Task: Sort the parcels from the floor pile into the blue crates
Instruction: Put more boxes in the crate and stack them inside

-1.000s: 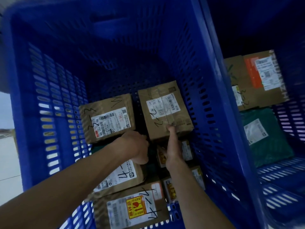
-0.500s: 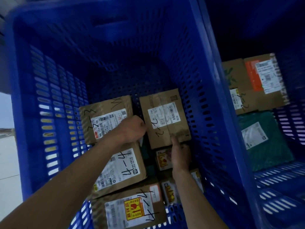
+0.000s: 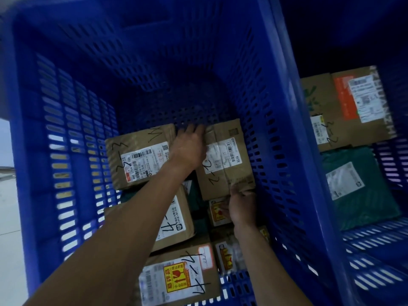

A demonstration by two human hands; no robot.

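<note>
Settling a box into the left crate.
Both hands are on the box [image 3: 223,164] marked 2-2, centre right of the frame, against the right wall of the crate [image 3: 66,155]. The right hand [image 3: 241,206] pinches its near edge. The left hand [image 3: 187,149] lies over its far left corner, though I cannot tell whether its fingers curl. This looks like the placing step. Next, probably, the box needs to be pressed flat beside the parcel [image 3: 141,157] on its left, then released.

perforated plastic crate [image 3: 284,120], matt cardboard parcels [image 3: 229,173]
</note>
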